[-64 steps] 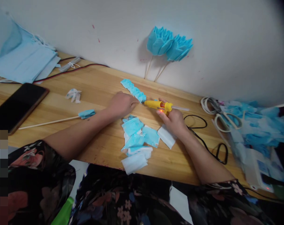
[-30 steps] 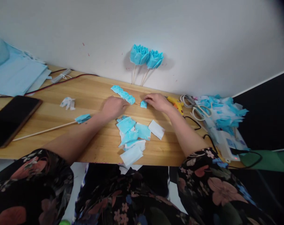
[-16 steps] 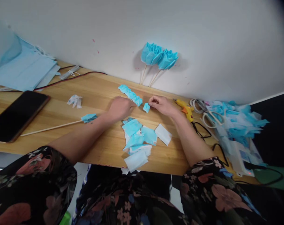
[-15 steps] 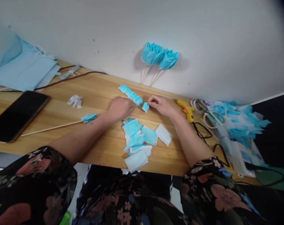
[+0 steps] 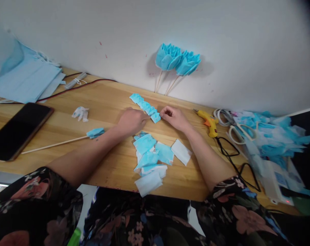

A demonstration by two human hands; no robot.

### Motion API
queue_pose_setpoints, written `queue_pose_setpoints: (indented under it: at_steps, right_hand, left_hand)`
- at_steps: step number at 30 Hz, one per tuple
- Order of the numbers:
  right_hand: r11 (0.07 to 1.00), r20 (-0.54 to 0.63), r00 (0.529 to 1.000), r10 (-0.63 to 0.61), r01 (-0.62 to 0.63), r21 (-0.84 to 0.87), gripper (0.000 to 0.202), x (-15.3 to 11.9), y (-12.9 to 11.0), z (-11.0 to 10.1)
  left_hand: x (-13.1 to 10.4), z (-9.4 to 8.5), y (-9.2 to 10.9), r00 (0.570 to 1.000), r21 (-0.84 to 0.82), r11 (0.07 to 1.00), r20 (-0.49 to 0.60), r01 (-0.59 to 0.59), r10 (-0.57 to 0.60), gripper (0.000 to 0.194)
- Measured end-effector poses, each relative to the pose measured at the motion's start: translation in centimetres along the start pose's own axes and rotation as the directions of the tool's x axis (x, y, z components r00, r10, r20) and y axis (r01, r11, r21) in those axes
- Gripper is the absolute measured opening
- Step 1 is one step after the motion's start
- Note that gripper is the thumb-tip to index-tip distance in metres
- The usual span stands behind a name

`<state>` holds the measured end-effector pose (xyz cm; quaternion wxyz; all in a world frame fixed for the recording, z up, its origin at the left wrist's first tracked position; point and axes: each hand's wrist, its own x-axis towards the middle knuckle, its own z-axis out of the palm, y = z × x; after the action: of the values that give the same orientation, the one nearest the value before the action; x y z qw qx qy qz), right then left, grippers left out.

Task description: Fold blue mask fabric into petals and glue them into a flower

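A slanting row of overlapping folded blue fabric pieces [image 5: 144, 104] lies on the wooden table. At its near end is the last folded piece [image 5: 155, 118], between my two hands. My left hand [image 5: 133, 120] is curled, its index finger reaching the left edge of that piece; what its other fingers hold, if anything, is hidden. Thumb and fingers of my right hand [image 5: 174, 117] are pinched at the piece's right corner. Below the hands lies a loose pile of cut blue and white fabric pieces [image 5: 147, 159], with a white piece [image 5: 181, 152] beside it.
Two blue fabric flowers [image 5: 168, 57] on sticks lean against the wall. At right are a yellow glue gun [image 5: 208, 123], scissors [image 5: 239, 132] and a scrap heap [image 5: 270, 136]. A phone [image 5: 19, 130], a blue-tipped stick [image 5: 55, 145], a white scrap [image 5: 80, 113] and face masks [image 5: 24, 78] are at left.
The small folded piece in my right hand has moved up-left against the near end of the row, lengthening it. My left hand has stayed by the row. The camera view has shifted slightly.
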<state>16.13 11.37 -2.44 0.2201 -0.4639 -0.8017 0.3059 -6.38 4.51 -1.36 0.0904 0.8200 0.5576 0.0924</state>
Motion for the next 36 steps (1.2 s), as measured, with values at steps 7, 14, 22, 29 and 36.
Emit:
queue_pose_setpoints:
  at_steps: [7, 14, 22, 29, 36]
  right_hand:
    - [0.999, -0.031, 0.999, 0.019, -0.02, -0.041, 0.01, 0.1, -0.2, 0.3]
    - [0.994, -0.074, 0.997, 0.025, -0.033, -0.108, 0.008, 0.2, -0.4, 0.7]
    - [0.991, -0.092, 0.995, 0.037, -0.048, -0.123, 0.008, 0.2, -0.5, 0.9]
    - [0.99, -0.09, 0.996, 0.018, -0.031, -0.139, 0.007, 0.0, -0.5, 1.0]
    - [0.992, -0.104, 0.994, -0.031, 0.018, -0.128, 0.01, 0.2, 0.0, 1.1]
  left_hand:
    - [0.0, 0.0, 0.0, 1.0, 0.01, 1.0, -0.009, -0.009, 0.009, 0.045]
    - [0.0, 0.1, -0.1, 1.0, 0.013, 1.0, -0.015, -0.005, 0.005, 0.046]
    - [-0.2, 0.0, -0.1, 0.997, -0.08, 0.997, -0.068, 0.017, -0.023, 0.045]
    - [-0.3, 0.7, 0.0, 0.982, -0.123, 0.992, -0.185, 0.022, -0.045, 0.044]
    - [0.1, 1.1, 0.1, 0.998, 0.051, 0.998, -0.058, -0.023, 0.026, 0.048]
